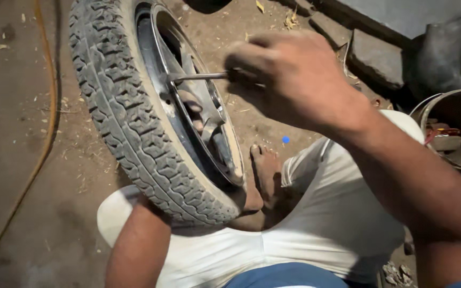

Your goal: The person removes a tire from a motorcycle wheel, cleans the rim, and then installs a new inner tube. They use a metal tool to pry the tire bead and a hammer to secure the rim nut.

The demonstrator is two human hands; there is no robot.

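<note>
Nearest, the left forearm (137, 250) runs down under the tyre (129, 117); its hand is hidden, so I can't tell its grip. The wheel stands tilted against the knee, a bare foot (265, 178) beside it. Right hand (289, 72) fisted around a metal rod (196, 77), its tip at the rim (180, 114). Beyond, a bucket (454, 128) and an orange hose (46, 106).

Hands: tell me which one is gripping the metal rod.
The right hand, raised beside the wheel, grips the metal rod against the rim. The left arm only reaches behind the tyre, its hand out of sight.
</note>
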